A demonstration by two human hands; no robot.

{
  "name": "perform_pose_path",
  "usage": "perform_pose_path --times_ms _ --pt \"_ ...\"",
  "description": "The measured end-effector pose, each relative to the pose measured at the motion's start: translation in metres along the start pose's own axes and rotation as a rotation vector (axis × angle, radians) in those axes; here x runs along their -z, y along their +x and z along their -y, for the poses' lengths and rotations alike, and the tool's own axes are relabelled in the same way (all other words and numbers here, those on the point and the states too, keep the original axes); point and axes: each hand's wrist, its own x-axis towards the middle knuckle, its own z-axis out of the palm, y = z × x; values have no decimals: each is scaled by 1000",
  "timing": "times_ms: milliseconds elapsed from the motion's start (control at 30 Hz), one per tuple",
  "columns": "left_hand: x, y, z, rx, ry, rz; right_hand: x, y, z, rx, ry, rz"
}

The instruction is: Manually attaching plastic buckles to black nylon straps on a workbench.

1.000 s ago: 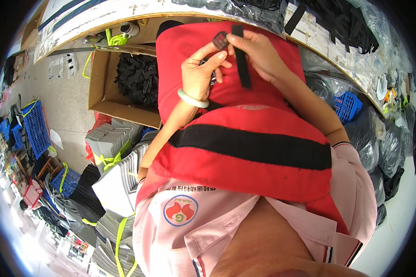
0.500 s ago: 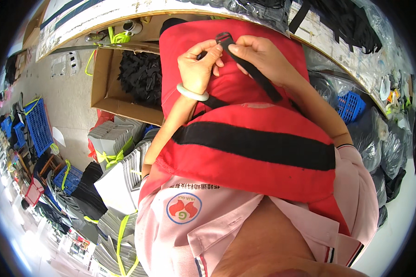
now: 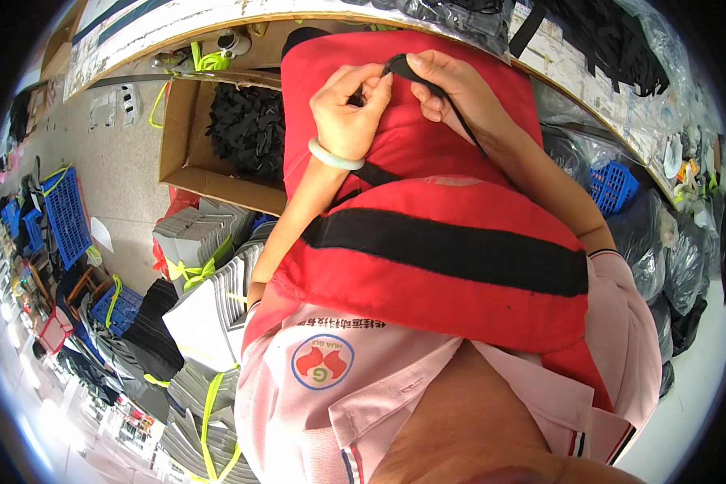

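Over my lap, covered by a red apron (image 3: pixel 411 145), both hands work on a black webbing strap (image 3: pixel 460 119). My left hand (image 3: pixel 351 111), a pale bangle (image 3: pixel 335 157) at its wrist, pinches the far end of the strap; a small buckle there is mostly hidden by fingers and webbing. My right hand (image 3: pixel 458 90) grips the strap between thumb and fingers just beside it. The webbing bends over near the left fingertips. Its tail hangs below the right hand, seen edge-on against the apron.
A cardboard box (image 3: pixel 218 189) with black strap pieces (image 3: pixel 246 127) stands at my left. Bundles of grey sheets (image 3: pixel 206 230), tied with yellow-green bands, are nearer me. A worktable (image 3: pixel 137 55) edges the far side, more black straps (image 3: pixel 597 40) on its right. Blue baskets (image 3: pixel 613 185) and plastic bags (image 3: pixel 645 242) lie right.
The strap's far end has turned and folded over, so the buckle that showed before is now mostly hidden. My right hand has rotated and moved slightly up, and the tail now shows thinner.
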Motion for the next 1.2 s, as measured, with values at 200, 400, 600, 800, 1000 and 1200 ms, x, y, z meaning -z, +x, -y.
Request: perform_pose_path --times_ms 200,400,600,800,1000,1200 --pt "-4 -7 2 15 91 15 -6 2 -7 59 68 -14" --pt "-1 -9 1 443 -243 14 10 12 -8 40 -73 89" --pt "-2 1 4 795 -706 7 9 17 -13 870 -769 -127" --pt "-4 7 -4 648 -572 -47 -6 -6 20 408 -511 -130" --pt "-9 0 -7 499 -447 -26 4 -2 -1 119 -432 -104" --pt "-4 0 -1 442 -450 -58 -7 -1 -3 256 -194 -99"
